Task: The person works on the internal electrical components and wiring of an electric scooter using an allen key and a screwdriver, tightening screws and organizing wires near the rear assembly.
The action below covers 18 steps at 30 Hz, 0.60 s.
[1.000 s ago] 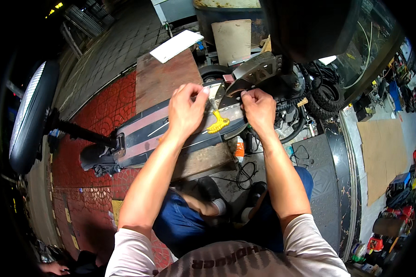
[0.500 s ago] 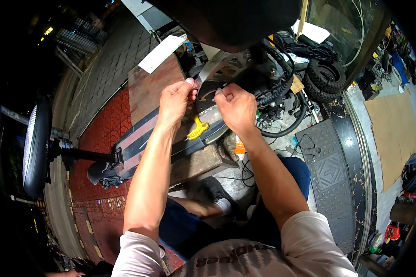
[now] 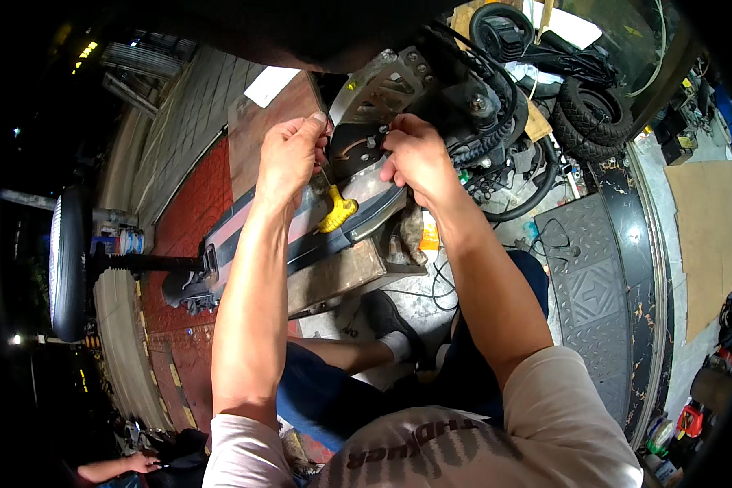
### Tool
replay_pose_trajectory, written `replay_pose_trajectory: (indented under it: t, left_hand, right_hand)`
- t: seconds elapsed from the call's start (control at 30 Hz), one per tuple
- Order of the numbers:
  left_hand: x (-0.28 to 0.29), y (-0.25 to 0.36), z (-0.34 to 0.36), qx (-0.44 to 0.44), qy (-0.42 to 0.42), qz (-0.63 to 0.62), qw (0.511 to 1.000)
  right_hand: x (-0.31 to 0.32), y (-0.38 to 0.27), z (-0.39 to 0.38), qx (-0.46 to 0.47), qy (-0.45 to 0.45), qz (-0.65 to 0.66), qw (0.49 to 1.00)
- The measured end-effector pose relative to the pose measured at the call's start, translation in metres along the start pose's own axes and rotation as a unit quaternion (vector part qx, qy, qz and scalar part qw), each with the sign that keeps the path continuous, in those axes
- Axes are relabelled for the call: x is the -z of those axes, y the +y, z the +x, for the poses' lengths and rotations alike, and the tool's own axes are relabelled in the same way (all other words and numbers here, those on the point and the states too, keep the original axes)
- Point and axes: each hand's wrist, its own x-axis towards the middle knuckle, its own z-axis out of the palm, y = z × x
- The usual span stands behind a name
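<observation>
Both my hands are over the front end of a scooter deck, beside a metal bracket with cut-outs. My left hand is closed, thumb pressed against the fingers. A yellow-handled tool hangs just below it, its thin shaft running up into those fingers. My right hand is curled close to a dark round plate with small bolts. What its fingertips pinch, if anything, is hidden. A wooden block lies under the deck.
Black cables and hoses tangle to the right of the bracket, near stacked tyres. A ribbed metal plate lies on the right. A tyre-like black part stands far left. Another person's hand shows at lower left.
My view has shifted slightly. My hands have drawn a little further apart, and the yellow-handled tool has moved left and up along with my left hand. More of the bolted plate shows between them.
</observation>
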Motion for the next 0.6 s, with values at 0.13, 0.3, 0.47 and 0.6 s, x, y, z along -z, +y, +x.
replay_pose_trajectory:
  t: [0.13,0.3,0.47,0.6]
  left_hand:
    - [-0.004,-0.001,0.001,-0.003,0.004,0.012,1.0]
    - [-0.005,-0.002,0.0,-0.004,0.006,0.007,1.0]
    - [-0.006,-0.006,-0.004,-0.006,0.015,-0.016,1.0]
    - [-0.011,-0.004,-0.006,-0.003,0.032,-0.019,0.999]
  right_hand:
    - [0.006,-0.011,-0.001,-0.045,-0.04,0.089,0.994]
    - [0.007,0.0,0.009,-0.048,-0.044,0.132,0.989]
    - [0.006,0.003,0.009,-0.071,-0.036,0.211,0.974]
    - [0.006,0.009,0.009,-0.041,-0.022,0.196,0.98]
